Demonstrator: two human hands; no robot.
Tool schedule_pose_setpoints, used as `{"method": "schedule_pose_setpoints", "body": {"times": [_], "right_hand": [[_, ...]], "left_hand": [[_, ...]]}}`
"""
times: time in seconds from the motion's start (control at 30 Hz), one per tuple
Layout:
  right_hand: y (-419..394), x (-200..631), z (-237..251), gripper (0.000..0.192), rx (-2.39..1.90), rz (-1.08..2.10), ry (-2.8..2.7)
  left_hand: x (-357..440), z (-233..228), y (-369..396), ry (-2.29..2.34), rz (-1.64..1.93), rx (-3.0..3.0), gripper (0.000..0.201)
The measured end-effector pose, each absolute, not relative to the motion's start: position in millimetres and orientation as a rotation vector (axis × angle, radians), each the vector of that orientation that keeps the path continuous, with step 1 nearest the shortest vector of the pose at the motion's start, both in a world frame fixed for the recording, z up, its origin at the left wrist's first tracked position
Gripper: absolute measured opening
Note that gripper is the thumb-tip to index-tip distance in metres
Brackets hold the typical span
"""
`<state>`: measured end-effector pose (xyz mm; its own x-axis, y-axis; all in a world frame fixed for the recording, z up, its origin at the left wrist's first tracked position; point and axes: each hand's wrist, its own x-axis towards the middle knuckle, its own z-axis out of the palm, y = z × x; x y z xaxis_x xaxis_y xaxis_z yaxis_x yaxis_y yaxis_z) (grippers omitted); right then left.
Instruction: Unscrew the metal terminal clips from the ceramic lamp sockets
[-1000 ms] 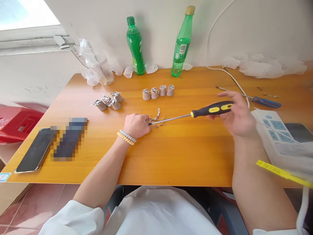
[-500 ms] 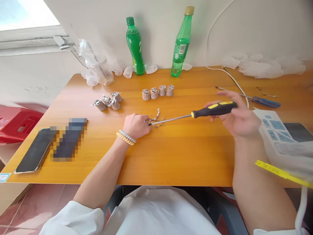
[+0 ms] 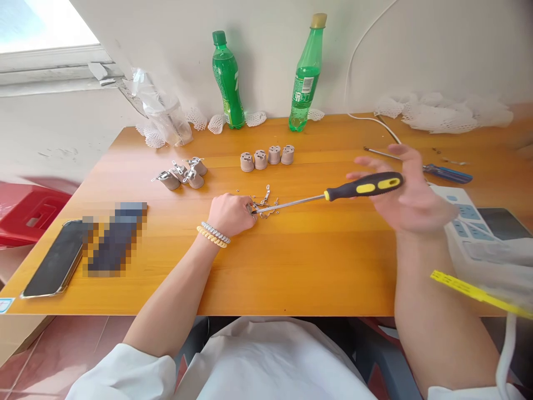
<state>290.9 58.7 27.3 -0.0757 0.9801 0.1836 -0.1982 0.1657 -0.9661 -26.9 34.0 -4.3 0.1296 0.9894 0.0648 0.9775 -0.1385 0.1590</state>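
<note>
My left hand (image 3: 233, 214) is closed on the table, its fingers around a small part that they mostly hide. The tip of a screwdriver (image 3: 353, 189) with a black and yellow handle meets that part. My right hand (image 3: 410, 200) is at the handle, fingers loosely spread around it and a little blurred. Beside the left hand lie loose small screws and metal pieces (image 3: 267, 194). Behind them stands a row of several brownish socket-like cylinders (image 3: 260, 160) with slotted tops. To the left is a cluster of similar cylinders (image 3: 194, 178) with metal strips on top.
Two green bottles (image 3: 228, 83) stand along the wall. A blue-handled screwdriver (image 3: 449, 173) and a white power strip (image 3: 462, 214) lie at the right. A phone (image 3: 54, 258) is at the left, near a pixelated dark object (image 3: 114, 239). White foam nets (image 3: 453, 114) lie at the back.
My right hand has shifted and its fingers have opened further around the screwdriver handle, which has turned about its axis. The left hand stays in place; the view has shifted slightly.
</note>
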Motion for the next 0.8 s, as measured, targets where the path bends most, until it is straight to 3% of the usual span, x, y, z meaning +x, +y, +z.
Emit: {"method": "schedule_pose_setpoints", "body": {"times": [0.07, 0.17, 0.27, 0.33, 0.43, 0.57, 0.7, 0.8], "right_hand": [[59.0, 292.8, 25.8, 0.044, -1.102, 1.163, -1.214], [57.6, 295.5, 24.7, 0.03, -1.141, 1.02, -1.278], [56.1, 296.3, 26.9, 0.065, -0.896, 1.288, -1.287], [55.9, 295.4, 28.1, 0.052, -0.99, 1.345, -1.245], [56.8, 293.7, 28.5, 0.035, -1.083, 1.178, -1.223], [58.5, 292.1, 28.1, 0.072, -0.796, 1.303, -1.192], [59.8, 289.5, 25.1, 0.038, -1.196, 1.289, -1.144], [60.5, 289.4, 24.5, 0.022, -1.184, 1.088, -1.102]], "left_hand": [[-26.7, -4.6, 34.2, 2.007, 0.235, 2.305, 0.025], [-25.9, -5.0, 34.9, 2.017, 0.22, 2.291, 0.026], [-25.2, -5.1, 35.7, 2.026, 0.202, 2.279, 0.027], [-25.0, -4.8, 35.9, 2.02, 0.198, 2.286, 0.027], [-25.2, -4.2, 35.6, 2.016, 0.201, 2.289, 0.027], [-26.5, -4.1, 35.5, 2.026, 0.225, 2.274, 0.026], [-27.9, -4.8, 35.6, 2.011, 0.275, 2.265, 0.028], [-27.0, -3.7, 35.0, 1.983, 0.33, 2.25, 0.029]]}}
